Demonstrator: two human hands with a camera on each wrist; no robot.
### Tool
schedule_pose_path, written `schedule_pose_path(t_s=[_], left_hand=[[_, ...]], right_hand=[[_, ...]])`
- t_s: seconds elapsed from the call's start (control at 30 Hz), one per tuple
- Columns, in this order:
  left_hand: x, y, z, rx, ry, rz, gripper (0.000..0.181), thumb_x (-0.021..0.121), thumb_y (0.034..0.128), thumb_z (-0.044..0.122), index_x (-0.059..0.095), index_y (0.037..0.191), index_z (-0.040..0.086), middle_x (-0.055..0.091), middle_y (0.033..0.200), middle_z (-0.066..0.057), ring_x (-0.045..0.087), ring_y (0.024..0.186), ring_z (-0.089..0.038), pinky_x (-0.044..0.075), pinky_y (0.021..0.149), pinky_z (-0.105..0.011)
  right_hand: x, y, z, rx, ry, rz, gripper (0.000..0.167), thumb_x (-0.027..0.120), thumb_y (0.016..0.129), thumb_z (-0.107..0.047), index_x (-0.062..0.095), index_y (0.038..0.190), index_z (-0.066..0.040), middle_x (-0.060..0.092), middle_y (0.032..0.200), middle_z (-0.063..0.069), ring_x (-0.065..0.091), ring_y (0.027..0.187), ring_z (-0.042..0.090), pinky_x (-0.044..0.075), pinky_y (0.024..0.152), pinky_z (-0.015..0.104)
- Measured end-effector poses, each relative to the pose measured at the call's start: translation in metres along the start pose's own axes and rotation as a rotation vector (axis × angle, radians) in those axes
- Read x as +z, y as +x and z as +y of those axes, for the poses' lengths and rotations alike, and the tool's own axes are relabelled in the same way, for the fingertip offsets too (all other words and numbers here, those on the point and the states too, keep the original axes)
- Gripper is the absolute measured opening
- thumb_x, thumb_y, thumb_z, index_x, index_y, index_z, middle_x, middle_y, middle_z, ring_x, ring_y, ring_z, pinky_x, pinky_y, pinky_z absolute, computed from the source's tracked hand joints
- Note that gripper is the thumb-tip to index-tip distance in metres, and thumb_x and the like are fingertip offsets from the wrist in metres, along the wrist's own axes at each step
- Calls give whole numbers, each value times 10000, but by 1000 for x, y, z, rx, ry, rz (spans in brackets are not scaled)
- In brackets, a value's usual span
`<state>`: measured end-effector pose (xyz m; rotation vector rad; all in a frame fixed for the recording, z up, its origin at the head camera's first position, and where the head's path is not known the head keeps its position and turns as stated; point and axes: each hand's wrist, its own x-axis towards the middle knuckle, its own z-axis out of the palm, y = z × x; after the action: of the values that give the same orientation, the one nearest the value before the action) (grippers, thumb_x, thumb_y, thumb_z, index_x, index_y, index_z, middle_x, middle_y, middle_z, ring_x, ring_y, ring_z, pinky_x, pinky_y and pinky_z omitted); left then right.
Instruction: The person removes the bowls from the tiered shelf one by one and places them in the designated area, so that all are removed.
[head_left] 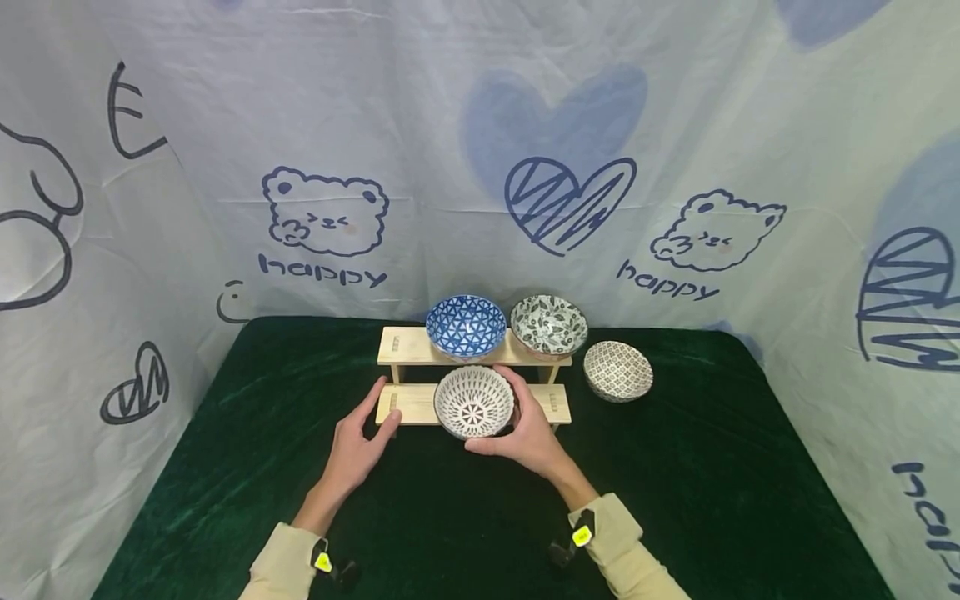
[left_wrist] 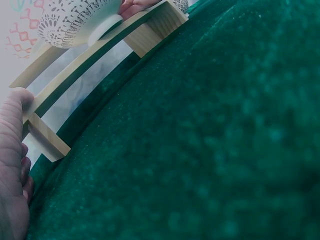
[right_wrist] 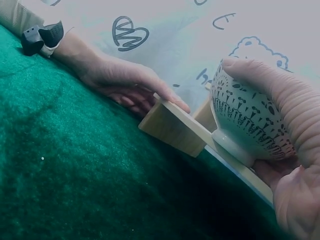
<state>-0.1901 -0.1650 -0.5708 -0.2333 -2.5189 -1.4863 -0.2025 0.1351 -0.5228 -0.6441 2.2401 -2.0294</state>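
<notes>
In the head view, the right hand [head_left: 531,433] grips a black-and-white patterned bowl [head_left: 474,402] by its right side, thumb at the near rim. The bowl's foot meets the lower board of a two-tier wooden rack [head_left: 414,403], as the right wrist view shows with the bowl [right_wrist: 247,117] slightly tilted. At the rack's left end, the left hand [head_left: 356,450] holds the lower board, its thumb on top and its fingers along the side. A blue bowl [head_left: 466,326] and a green leaf-patterned bowl [head_left: 549,325] sit on the upper board.
A brown-and-white patterned bowl [head_left: 618,371] stands on the dark green cloth [head_left: 697,467] to the right of the rack. Behind and at both sides hangs a pale curtain [head_left: 435,125] with blue drawings.
</notes>
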Motion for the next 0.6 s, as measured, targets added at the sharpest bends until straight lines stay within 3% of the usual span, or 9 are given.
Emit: schedule_pose_path(t_s=[0.6], left_hand=[[0,-1,-1,24,3,2,671,645,1052,340,386,1618,91,422,1642,-80,426,1490,-336,333,1205,-601]], right_hand=[[-7,-2,-2,-3,38,20,1092,966,682,-25,356,1577,-154,452,1529,131,499,1378,330,447,1136,290]])
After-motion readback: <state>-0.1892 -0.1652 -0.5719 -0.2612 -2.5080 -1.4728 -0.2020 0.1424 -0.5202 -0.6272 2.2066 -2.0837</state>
